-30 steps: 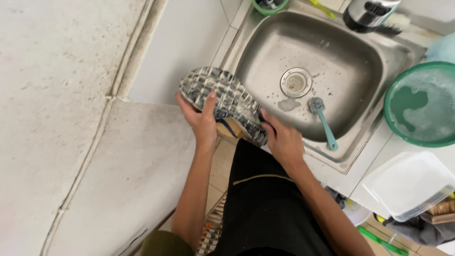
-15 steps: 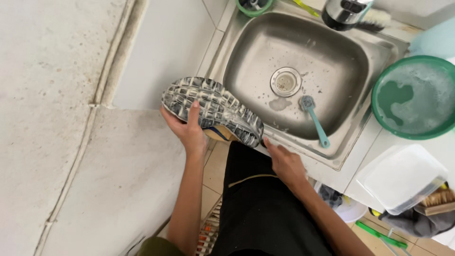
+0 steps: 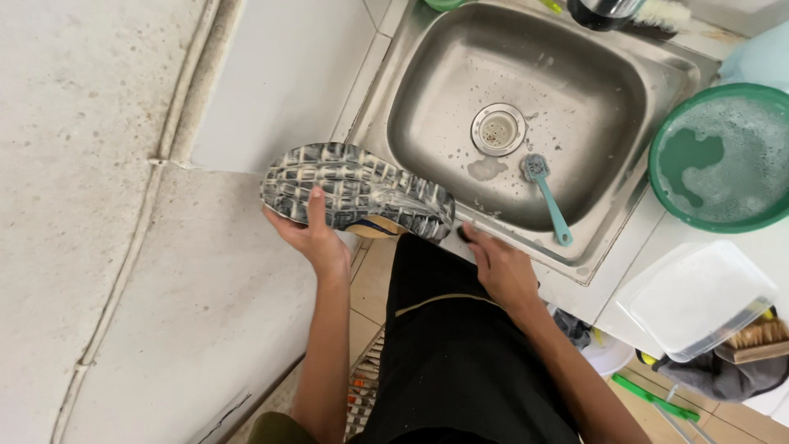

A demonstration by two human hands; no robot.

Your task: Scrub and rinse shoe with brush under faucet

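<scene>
My left hand (image 3: 311,236) grips a wet sports shoe (image 3: 355,189) from below, sole up, with the thumb across its grey patterned tread. The shoe hangs just left of the steel sink (image 3: 612,226), over the floor. My right hand (image 3: 501,267) is off the shoe. Its fingers rest at the sink's front rim, close to the shoe's heel, and hold nothing. A teal brush (image 3: 546,196) lies in the sink bowl beside the drain (image 3: 497,129).
A green basin of soapy water (image 3: 713,156) stands right of the sink. In front of it is a clear plastic box (image 3: 699,298), with a wooden scrub brush (image 3: 754,337) beside it. White tiled wall fills the left. My dark trousers and floor tiles are below.
The shoe has moved left, away from the sink. My right hand has let go of its heel and now rests at the sink's rim.
</scene>
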